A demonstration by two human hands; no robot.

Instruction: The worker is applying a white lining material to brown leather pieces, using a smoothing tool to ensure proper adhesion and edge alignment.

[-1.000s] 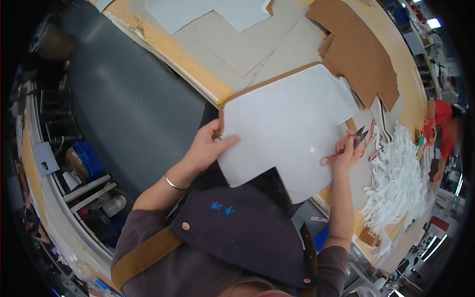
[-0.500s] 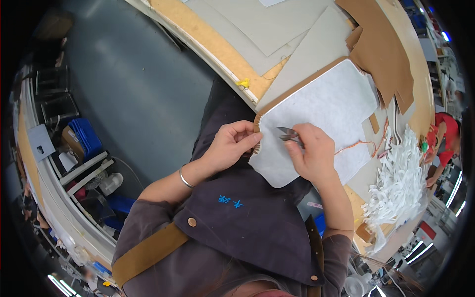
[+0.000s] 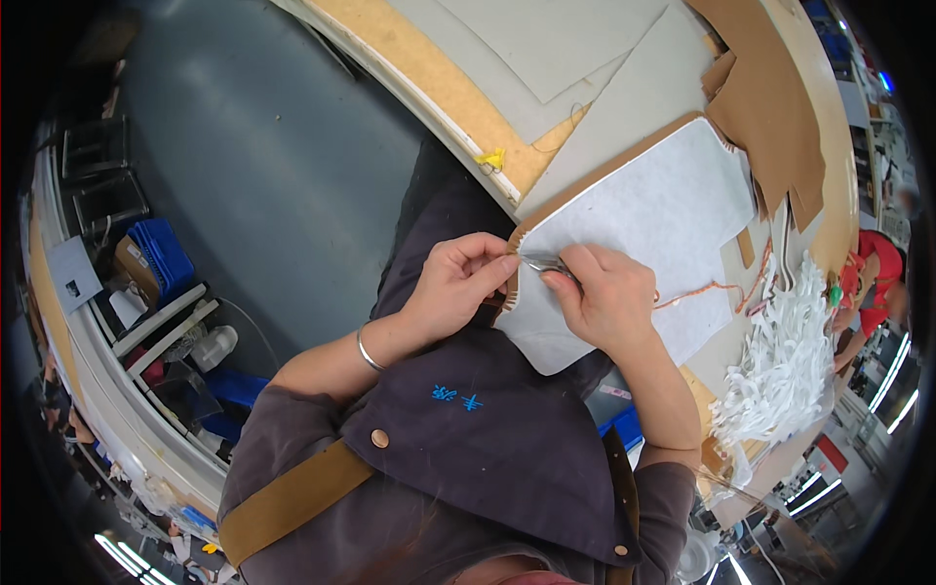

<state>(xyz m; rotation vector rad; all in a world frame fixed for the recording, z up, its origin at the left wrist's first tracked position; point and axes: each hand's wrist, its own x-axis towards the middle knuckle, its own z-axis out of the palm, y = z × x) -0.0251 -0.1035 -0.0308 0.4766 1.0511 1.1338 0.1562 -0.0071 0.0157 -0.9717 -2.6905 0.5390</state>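
Observation:
A flat piece with a white backing (image 3: 634,214) and a folded brown edge lies partly on the table, its near corner reaching over my lap. My left hand (image 3: 453,285) pinches its notched brown edge at the left corner between thumb and fingers. In my right hand (image 3: 612,294) is a pair of small metal thread snips (image 3: 542,263), its blades pressed together and their tips right at the left fingertips. What lies between the tips is too small to make out. An orange cord (image 3: 710,288) trails over the piece from beside my right hand.
Grey sheets (image 3: 546,49) cover the table, with brown cut pieces (image 3: 775,107) at the far right. Nearer on the right is a heap of white strips (image 3: 770,366). A yellow scrap (image 3: 492,158) lies by the table edge. Another person in red (image 3: 882,273) is at far right.
My right hand has moved slightly left, bringing the snips to the edge by my left fingertips. The blades, apart before, are now closed. My left hand keeps its pinch.

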